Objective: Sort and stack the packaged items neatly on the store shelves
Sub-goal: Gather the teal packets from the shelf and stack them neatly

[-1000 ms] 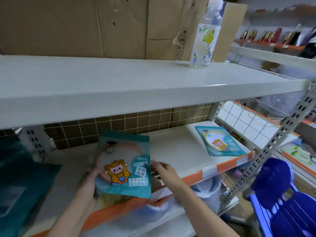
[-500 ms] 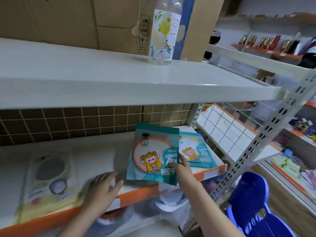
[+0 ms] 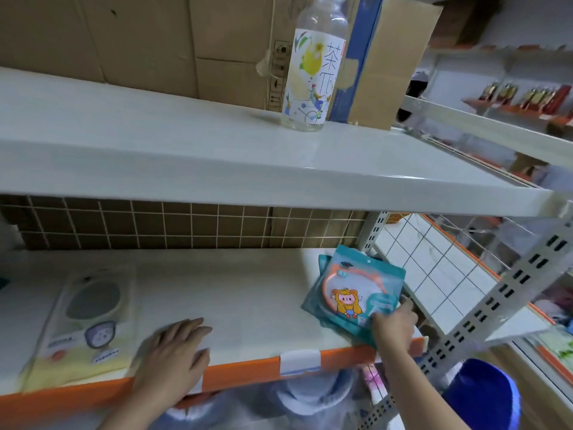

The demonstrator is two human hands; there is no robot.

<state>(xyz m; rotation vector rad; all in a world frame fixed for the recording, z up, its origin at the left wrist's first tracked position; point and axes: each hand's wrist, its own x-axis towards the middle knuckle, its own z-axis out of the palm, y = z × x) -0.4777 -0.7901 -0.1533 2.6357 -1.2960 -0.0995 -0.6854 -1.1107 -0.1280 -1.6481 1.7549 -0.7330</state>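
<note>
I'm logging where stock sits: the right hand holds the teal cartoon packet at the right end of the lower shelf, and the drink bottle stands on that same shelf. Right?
Not quite. The head view shows the drink bottle on the upper shelf, not the lower one. The rest holds: the right hand holds the teal cartoon packet at the lower shelf's right end.

The lower white shelf [image 3: 248,293] has an orange front edge with white tags. Near its left end lies a flat pale yellow packet [image 3: 83,330] with a grey oval window. At its right end lies a teal cartoon packet [image 3: 356,293] atop another teal packet [image 3: 324,262]. The upper white shelf [image 3: 155,156] carries a clear labelled bottle [image 3: 313,72], upright near brown cardboard boxes [image 3: 155,41] at its back edge.
</note>
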